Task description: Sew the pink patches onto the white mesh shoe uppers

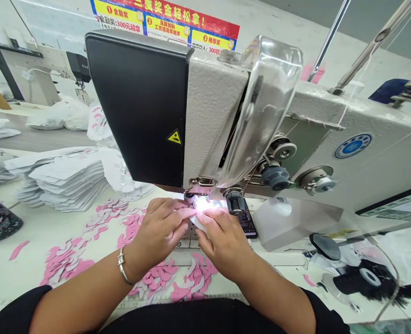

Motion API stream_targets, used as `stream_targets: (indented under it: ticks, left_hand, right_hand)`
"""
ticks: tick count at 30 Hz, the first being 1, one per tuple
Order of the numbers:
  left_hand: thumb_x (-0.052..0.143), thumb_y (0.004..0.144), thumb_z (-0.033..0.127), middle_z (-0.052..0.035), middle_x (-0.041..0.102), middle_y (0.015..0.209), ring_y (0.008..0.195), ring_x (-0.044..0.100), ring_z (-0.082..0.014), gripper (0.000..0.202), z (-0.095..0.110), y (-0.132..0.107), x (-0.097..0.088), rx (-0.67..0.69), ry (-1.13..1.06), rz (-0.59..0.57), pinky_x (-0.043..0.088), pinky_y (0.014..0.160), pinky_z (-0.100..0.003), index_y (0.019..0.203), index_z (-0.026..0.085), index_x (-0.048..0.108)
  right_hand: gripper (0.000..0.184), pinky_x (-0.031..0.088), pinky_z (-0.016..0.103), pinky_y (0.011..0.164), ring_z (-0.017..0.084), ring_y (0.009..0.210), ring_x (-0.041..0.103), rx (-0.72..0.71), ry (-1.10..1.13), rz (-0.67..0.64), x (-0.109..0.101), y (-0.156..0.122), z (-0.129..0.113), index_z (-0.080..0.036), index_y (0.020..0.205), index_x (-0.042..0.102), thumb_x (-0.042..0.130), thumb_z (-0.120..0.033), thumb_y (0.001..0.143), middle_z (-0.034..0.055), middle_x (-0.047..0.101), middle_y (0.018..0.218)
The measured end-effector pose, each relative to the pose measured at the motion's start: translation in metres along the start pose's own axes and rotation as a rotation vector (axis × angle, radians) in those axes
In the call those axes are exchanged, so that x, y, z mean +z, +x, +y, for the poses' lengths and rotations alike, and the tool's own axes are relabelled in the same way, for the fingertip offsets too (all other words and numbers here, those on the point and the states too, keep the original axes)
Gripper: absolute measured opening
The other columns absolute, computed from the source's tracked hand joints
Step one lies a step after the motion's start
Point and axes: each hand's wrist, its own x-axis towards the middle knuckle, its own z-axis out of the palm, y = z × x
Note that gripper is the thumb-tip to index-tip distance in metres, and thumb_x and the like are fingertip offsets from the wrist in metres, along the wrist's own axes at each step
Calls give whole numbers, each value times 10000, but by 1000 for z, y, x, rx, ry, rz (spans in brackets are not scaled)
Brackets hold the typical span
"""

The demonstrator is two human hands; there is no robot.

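Both of my hands meet under the lit needle area of a sewing machine [212,116]. Between them lies a small white fabric piece [197,223], mostly covered by my fingers and washed out by the lamp. My left hand [165,225], with a bracelet at the wrist, presses its fingertips on the piece's left side. From the right, my right hand [221,232] keeps its bent fingers and thumb on the same piece. Pink cut pieces [156,276] are scattered on the table around and below my hands.
A stack of white cut pieces [69,178] stands at the left. Right of the needle, a phone [249,222] lies beside a pale box-like part [292,222]. Black thread spools [356,280] sit at the far right. Another sewing machine [41,69] stands behind.
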Motion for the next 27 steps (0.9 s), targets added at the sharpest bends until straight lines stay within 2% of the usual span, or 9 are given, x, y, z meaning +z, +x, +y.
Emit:
stream_targets:
  ticks: [7, 15, 21, 27]
  left_hand:
    - [589, 891, 65, -63, 641, 1072, 1011, 610, -195, 286, -4, -3, 6, -28, -81, 18, 522, 899, -346, 1131, 213, 641]
    - [578, 915, 93, -42, 642, 1087, 1032, 632, -171, 202, -6, -3, 12, -154, -224, 72, 538, 945, -317, 1048, 223, 657]
    - [572, 908, 118, -58, 599, 1176, 1083, 625, -187, 238, -16, -19, 26, -242, -285, 83, 548, 976, -355, 1107, 231, 639]
    - [556, 910, 119, -58, 624, 1169, 1102, 622, -197, 264, -18, -25, 26, -269, -341, 45, 554, 971, -384, 1131, 238, 637]
  right_hand:
    - [385, 475, 431, 941, 255, 1080, 610, 15, 17, 2, 9, -10, 7, -207, 1307, 563, 529, -150, 927, 96, 679, 1080]
    - [423, 480, 472, 989, 282, 1142, 585, 52, 33, 93, 19, -6, 5, -207, 1334, 561, 541, -162, 913, 104, 675, 1114]
    - [427, 487, 498, 1004, 284, 1138, 592, 45, 97, 160, 27, -6, 9, -209, 1313, 568, 565, -138, 892, 110, 668, 1137]
    - [389, 500, 496, 988, 280, 1119, 600, 50, 131, 196, 26, -5, 10, -204, 1268, 598, 566, -128, 889, 109, 673, 1122]
